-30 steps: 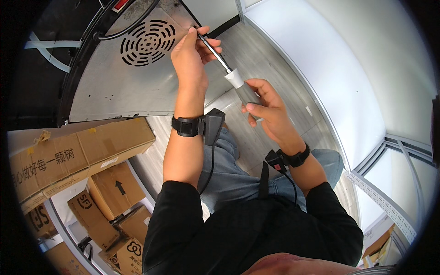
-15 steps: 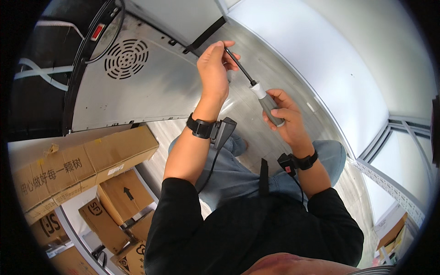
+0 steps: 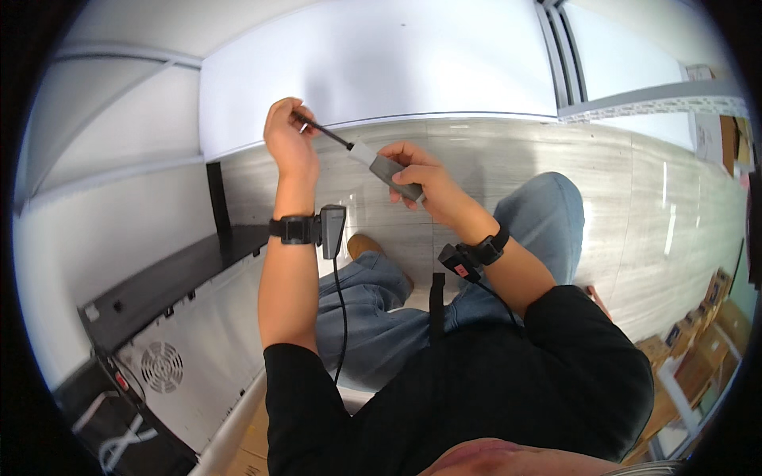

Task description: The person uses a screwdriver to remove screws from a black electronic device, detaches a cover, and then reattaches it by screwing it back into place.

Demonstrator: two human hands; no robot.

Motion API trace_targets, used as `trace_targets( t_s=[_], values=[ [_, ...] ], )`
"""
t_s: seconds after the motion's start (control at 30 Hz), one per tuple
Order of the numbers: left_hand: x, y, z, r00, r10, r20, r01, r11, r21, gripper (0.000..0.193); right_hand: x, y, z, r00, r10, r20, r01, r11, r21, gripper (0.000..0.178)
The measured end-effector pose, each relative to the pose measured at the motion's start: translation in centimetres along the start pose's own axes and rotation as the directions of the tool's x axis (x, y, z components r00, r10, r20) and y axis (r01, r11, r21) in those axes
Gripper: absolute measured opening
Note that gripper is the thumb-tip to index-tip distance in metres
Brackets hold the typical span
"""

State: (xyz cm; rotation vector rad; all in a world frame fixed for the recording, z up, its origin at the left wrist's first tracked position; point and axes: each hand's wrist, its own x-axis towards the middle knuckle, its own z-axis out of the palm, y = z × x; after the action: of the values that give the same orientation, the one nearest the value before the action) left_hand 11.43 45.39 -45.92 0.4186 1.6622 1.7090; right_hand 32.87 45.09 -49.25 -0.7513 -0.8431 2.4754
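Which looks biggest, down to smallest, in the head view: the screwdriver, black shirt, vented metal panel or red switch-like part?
1. Black shirt
2. Vented metal panel
3. Screwdriver
4. Red switch-like part

Through a head-worn fisheye lens, the scene is viewed steeply downward, with the left hand [image 3: 289, 144] and right hand [image 3: 425, 181] framed near and the floor [image 3: 623, 210] beyond.

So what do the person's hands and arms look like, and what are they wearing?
The left hand and right hand are bare, without gloves. Short black sleeves cover the upper arms. Each wrist wears a black strap with a small dark box and a thin black cable. The right wrist's box has a reddish label.
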Motion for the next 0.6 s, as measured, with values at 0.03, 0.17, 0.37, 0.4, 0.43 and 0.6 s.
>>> trace_targets(
  t_s=[0.03, 0.17, 0.37, 0.4, 0.43, 0.6],
  values=[
    [1.4, -0.8, 0.6, 0.999, -0.008, 0.046, 0.009, 1.0, -0.018, 0.018, 0.4, -0.1, -0.2, 0.999, -0.015, -0.031, 0.016, 1.0, 0.006, 0.036],
    [5.8, -6.7, 4.7, 0.967, -0.208, 0.147, 0.205, 0.978, 0.037, 0.016, 0.6, 0.5, -4.0, 0.952, -0.077, -0.297, 0.083, 0.997, 0.007, 0.032],
    [11.8, -14.5, 9.3, 0.922, -0.331, 0.202, 0.301, 0.939, 0.164, 0.01, 1.4, 2.6, -8.8, 0.856, -0.124, -0.502, 0.106, 0.992, -0.065, 0.032],
    [12.7, -15.4, 9.8, 0.921, -0.334, 0.202, 0.298, 0.936, 0.189, 0.01, 1.3, 3.1, -9.2, 0.847, -0.136, -0.515, 0.125, 0.991, -0.056, 0.031],
    [13.6, -16.3, 10.2, 0.925, -0.316, 0.209, 0.274, 0.94, 0.205, 0.011, 1.3, 3.6, -9.4, 0.834, -0.136, -0.535, 0.132, 0.99, -0.045, 0.032],
    [17.7, -20.2, 11.9, 0.946, -0.132, 0.298, 0.003, 0.917, 0.398, 0.014, 1.1, 5.7, -9.7, 0.769, -0.111, -0.629, 0.174, 0.984, 0.039, 0.033]
  ],
)
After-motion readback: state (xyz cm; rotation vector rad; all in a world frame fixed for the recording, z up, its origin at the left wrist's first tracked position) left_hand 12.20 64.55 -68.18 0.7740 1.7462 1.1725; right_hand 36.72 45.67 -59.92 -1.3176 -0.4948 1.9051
